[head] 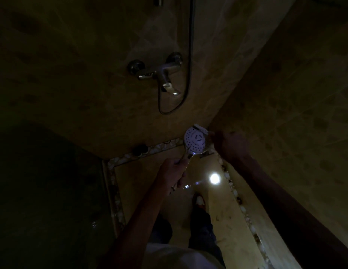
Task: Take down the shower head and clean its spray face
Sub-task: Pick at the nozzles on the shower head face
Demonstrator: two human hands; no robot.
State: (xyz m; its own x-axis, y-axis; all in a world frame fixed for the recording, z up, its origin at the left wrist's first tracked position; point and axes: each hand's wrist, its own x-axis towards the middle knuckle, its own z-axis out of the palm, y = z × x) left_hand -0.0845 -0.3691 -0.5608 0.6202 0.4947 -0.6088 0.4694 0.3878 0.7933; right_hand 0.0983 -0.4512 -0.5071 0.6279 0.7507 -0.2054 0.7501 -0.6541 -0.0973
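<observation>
The room is very dark. My left hand (172, 172) grips the chrome handle of the shower head (194, 141), whose round white spray face with rings of small holes points up at me. My right hand (230, 145) is just right of the head with its fingers curled around something pale at the head's upper right edge (201, 129); what that thing is I cannot make out. The dark hose (190, 55) hangs down the wall and loops under the mixer tap.
A chrome mixer tap (159, 71) is mounted on the tiled wall ahead. A second tiled wall (295, 94) closes the right side. A pebble-trimmed border (114, 191) frames the shower floor, where a bright light reflection (214, 178) shows. My feet (199, 200) stand below.
</observation>
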